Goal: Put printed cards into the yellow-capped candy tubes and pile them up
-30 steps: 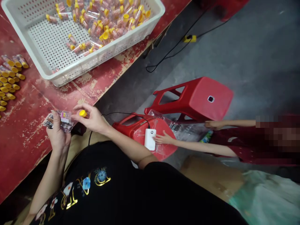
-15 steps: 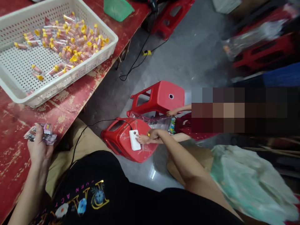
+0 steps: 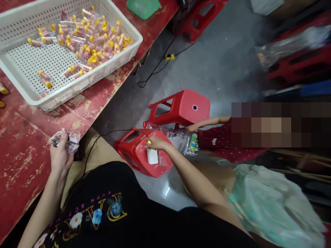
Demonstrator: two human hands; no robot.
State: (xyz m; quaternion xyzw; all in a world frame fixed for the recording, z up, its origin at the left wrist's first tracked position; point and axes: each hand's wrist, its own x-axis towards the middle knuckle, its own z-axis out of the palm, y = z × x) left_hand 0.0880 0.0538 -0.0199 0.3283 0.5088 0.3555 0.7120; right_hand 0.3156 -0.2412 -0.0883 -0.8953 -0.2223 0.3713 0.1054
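My left hand (image 3: 61, 153) is closed on a small bunch of printed plastic wrappers (image 3: 73, 137), thumb on top, near the table's front edge. My right hand (image 3: 155, 143), with a yellow ring on a finger, is over a red stool (image 3: 164, 168). Its curled fingers cover the upper end of a white power bank (image 3: 152, 157) that lies on the stool's seat. A black cable (image 3: 111, 131) runs to that end; the join is hidden by my hand. Another person's hand (image 3: 191, 128) is by a clear plastic bag (image 3: 178, 137) beside the stool.
A white perforated basket (image 3: 90, 76) with several yellow-capped tubes stands on the worn red table (image 3: 23, 144). Behind it is a green container (image 3: 144, 7). A second red stool (image 3: 191, 98) bears a small dark-and-white item (image 3: 194, 107). A black cord with a yellow socket (image 3: 170, 57) crosses the floor.
My right hand has moved left from the other person's wrist onto the power bank. The other person's hand has left the power bank. The whole view has shifted slightly.
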